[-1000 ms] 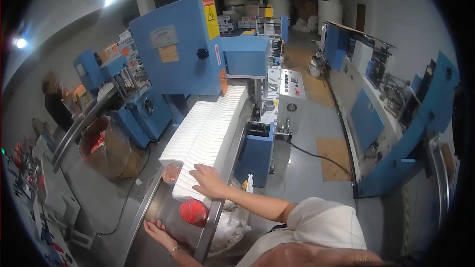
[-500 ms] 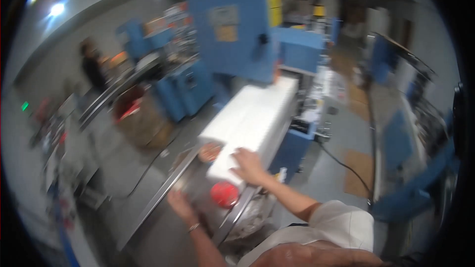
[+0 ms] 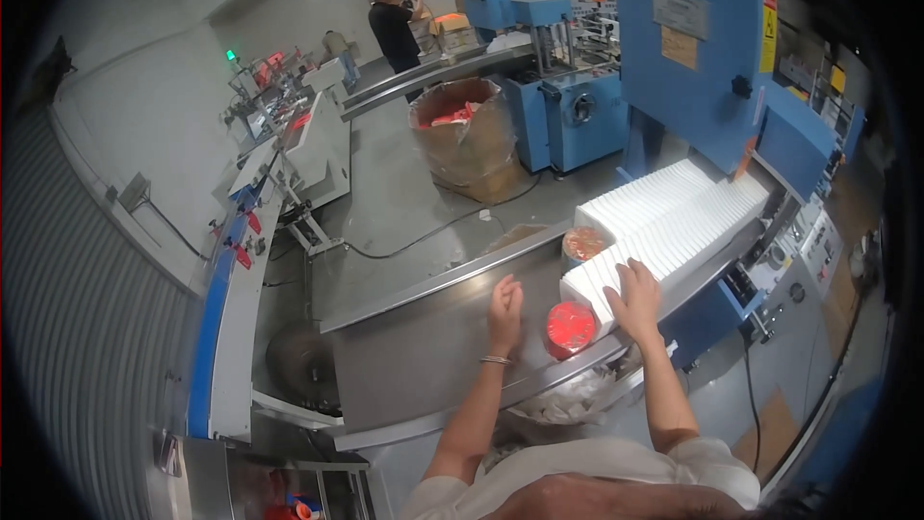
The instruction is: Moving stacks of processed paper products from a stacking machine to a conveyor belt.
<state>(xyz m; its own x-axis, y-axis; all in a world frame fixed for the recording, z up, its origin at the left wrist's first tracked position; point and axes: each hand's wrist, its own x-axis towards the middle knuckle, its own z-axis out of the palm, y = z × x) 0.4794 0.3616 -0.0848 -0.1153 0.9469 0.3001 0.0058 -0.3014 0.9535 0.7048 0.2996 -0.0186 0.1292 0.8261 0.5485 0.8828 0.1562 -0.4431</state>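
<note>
A long double row of white slabs (image 3: 688, 217), like folded paper packs standing on edge, runs along the metal table away from me. My right hand (image 3: 635, 300) is at the near end of the row, fingers spread and touching or just over the top; contact is hard to tell. Beside it, a red-topped round thing (image 3: 571, 327) stands against the near slabs. A second round thing, with a mottled brownish top (image 3: 583, 245), stands at the row's left side. My left hand (image 3: 506, 313) is over the bare metal tabletop (image 3: 414, 356), empty, fingers extended and slightly bent.
A blue machine (image 3: 688, 48) rises over the far end of the row. Beyond the table stand a big carton lined with plastic (image 3: 472, 154) and another blue machine (image 3: 582, 111). A dark-clothed person (image 3: 393, 29) stands far back. A cable (image 3: 414, 248) lies on the floor.
My view has swung left, so the table and slabs appear farther right. The right hand stays at the near end of the slabs. My left hand is now closer to the red-topped round thing.
</note>
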